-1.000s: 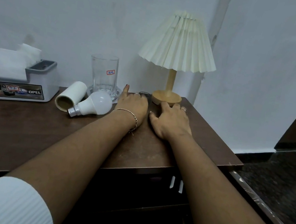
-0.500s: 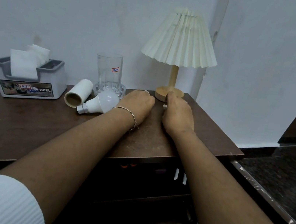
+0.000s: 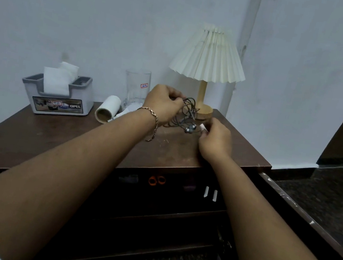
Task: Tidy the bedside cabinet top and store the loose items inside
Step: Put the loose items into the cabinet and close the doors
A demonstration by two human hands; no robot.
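Over one cabinet top [image 3: 53, 133], one tangled earphone cable [image 3: 188, 112] is gripped by the curled left hand [image 3: 163, 104]; one small white piece [image 3: 203, 126] is pinched by the right hand [image 3: 216, 140]. Behind are seen one cardboard roll [image 3: 107, 109], one glass [image 3: 136, 89], one tissue box [image 3: 58, 98] and one lamp [image 3: 209, 55].

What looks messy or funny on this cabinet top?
The earphones are a knotted tangle, held up by the left hand, while the right hand pinches a small white piece beside them. A white roll lies tipped on its side next to the upright drinking glass. Nothing looks spilled or broken.
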